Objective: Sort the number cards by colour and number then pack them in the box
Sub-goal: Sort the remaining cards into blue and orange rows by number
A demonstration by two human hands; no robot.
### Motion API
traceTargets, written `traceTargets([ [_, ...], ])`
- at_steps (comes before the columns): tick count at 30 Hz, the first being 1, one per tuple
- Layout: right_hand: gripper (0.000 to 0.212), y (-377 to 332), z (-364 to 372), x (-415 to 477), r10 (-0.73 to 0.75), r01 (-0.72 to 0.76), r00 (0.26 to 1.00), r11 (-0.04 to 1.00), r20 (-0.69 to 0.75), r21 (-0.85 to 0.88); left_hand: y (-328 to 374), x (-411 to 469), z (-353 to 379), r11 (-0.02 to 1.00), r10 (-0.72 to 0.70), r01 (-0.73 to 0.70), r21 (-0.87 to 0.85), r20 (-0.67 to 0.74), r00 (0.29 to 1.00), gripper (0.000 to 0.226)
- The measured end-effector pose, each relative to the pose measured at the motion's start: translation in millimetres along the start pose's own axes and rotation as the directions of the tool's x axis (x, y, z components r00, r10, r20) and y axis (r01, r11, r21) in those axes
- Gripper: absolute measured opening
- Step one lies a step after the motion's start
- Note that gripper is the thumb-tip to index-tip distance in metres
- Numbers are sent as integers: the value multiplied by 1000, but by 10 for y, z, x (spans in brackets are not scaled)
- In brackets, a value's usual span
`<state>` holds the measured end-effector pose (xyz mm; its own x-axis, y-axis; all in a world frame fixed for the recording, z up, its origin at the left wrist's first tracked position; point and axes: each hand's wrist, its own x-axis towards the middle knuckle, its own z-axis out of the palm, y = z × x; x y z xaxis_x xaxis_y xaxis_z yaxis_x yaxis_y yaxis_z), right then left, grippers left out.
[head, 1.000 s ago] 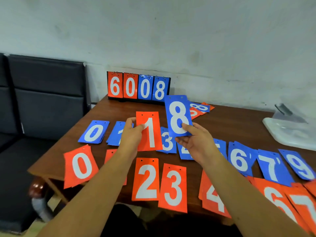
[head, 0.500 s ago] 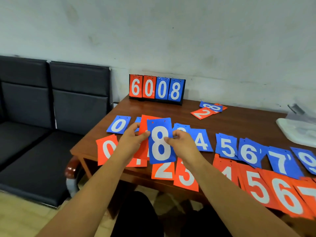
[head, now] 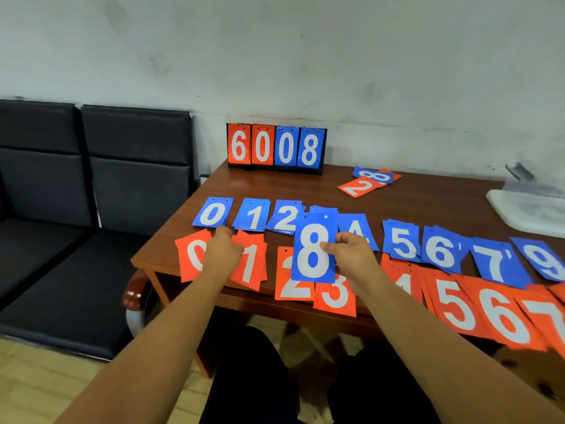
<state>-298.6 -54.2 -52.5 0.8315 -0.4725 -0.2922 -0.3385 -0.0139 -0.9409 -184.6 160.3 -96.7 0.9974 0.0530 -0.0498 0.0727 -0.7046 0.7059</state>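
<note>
The right grip [head: 348, 255] pinches the blue 8 card [head: 312, 255] by its right long edge, thumb in front and fingers behind. The card is held upright and clear of the bench [head: 428, 203], above the red piles along the near edge, about midway along it.

The left grip [head: 223, 255] sits curled at the red 1 pile [head: 250, 264] near the left end. I cannot tell whether it pinches the top card or only rests there.

The card looks thin, light and glossy. It holds flat from a single edge, so I judge it fairly stiff but likely slick. An edge pinch should suffice, with no need to squeeze hard.

Its place seems to be the gap between the blue 7 pile [head: 492, 264] and blue 9 pile [head: 547, 264], towards the right end. The loose piles could skid if I drag it, so I would lower it flat.
</note>
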Motion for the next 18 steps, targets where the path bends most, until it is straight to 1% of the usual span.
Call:
traceTargets([
  [3, 15, 0, -75, -34, -10, 10, 1000, 1000, -9, -10, -50, 40, 75, 985, 21, -16, 171, -24, 999, 37],
  [6, 24, 27, -129, -48, -18, 19, 999, 1000, -30, 19, -103, 75, 87, 920, 72, -45, 388, -55, 996, 41],
  [7, 23, 36, -135, -49, -19, 20, 999, 999, -32, 26, -117, 72, 95, 899, 95, -53, 435, -76, 993, 42],
  [8, 19, 46, -146, -58, -21, 21, 1000, 999, -23, 25, -109, 50, 101, 898, 121, -67, 436, -99, 988, 41],
  [9, 16, 63, -161, -51, -26, 26, 1000, 999, -14, 22, -84, 30, 110, 915, 147, -91, 392, -117, 982, 38],
  [10, 17, 73, -182, -45, -31, 31, 999, 999, -11, 22, -20, 5, 120, 940, 177, -130, 316, -124, 976, 33],
  [12, 17, 92, -264, -19, -45, 44, 999, 999, -26, -7, 190, -62, 173, 957, 253, -234, 172, -102, 962, 25],
  [15, 19, 130, -505, 96, -54, 48, 996, 996, -76, -72, 613, -210, 395, 915, 400, -397, 67, -31, 916, 12],
  [18, 21, 158, -888, 212, -49, 36, 990, 995, -133, -97, 1020, -397, 744, 847, 530, -532, 14, 75, 845, 6],
])
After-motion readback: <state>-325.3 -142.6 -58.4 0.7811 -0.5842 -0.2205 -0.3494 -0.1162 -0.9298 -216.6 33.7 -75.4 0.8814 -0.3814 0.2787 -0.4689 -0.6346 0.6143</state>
